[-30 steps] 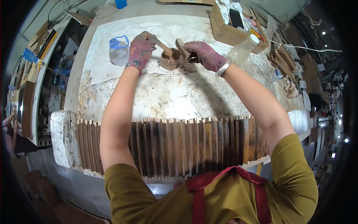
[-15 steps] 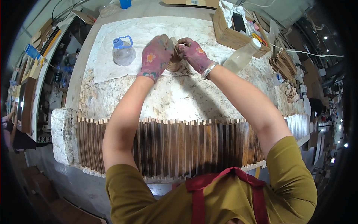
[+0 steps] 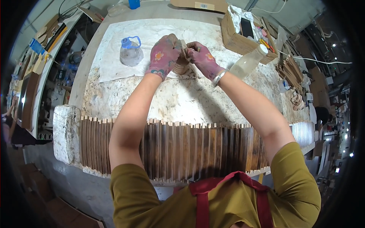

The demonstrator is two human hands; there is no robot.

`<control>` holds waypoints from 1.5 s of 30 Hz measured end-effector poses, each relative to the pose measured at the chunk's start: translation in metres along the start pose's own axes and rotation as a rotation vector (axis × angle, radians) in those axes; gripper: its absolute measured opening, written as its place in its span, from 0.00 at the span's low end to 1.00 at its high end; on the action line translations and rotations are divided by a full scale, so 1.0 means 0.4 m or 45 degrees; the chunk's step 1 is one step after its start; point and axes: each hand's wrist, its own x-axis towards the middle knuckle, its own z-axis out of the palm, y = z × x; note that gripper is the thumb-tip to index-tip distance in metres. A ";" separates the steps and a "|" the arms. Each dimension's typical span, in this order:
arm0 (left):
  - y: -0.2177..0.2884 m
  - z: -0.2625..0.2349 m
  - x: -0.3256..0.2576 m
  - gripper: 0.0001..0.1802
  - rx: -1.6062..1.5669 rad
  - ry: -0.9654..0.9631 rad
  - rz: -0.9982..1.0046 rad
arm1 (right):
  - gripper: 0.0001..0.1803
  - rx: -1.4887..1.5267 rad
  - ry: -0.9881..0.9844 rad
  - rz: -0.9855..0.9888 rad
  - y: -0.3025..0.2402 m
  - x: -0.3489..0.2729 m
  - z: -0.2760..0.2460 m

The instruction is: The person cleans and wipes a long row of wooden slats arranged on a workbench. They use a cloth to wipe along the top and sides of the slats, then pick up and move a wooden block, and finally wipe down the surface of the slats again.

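Note:
Both hands wear soiled pink gloves with a flower print and meet over the far middle of the table. My left hand (image 3: 162, 56) is closed, its fingers bent against a small tan piece (image 3: 183, 46) between the hands. From the other side, my right hand (image 3: 203, 60) pinches at the same piece. Its kind I cannot make out. Just below the fingers stands a brown, ridged, rounded thing (image 3: 179, 69), partly hidden by the left glove. A long row of dark brown wooden strips (image 3: 190, 152) stands packed side by side along the table's near edge, under my forearms.
A clear jug with a blue cap and handle (image 3: 131, 53) stands on a white cloth (image 3: 110, 72) at left. To the right are a cloudy bottle (image 3: 247, 62) and a wooden box (image 3: 235, 41) of oddments. A white-wrapped block (image 3: 65, 135) ends the strip row.
The whole view has shifted slightly. Both hands stay together over the brown ridged thing, with only small finger movements.

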 end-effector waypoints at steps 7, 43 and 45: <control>0.019 -0.010 -0.046 0.11 0.123 -0.058 0.039 | 0.14 0.443 -0.199 0.167 -0.013 0.003 -0.041; -0.135 0.124 -0.117 0.09 -1.927 0.312 -0.980 | 0.18 1.547 0.003 0.723 -0.017 -0.131 -0.023; -0.105 0.134 -0.133 0.10 -1.970 0.232 -0.966 | 0.19 1.692 0.029 0.724 0.007 -0.112 -0.025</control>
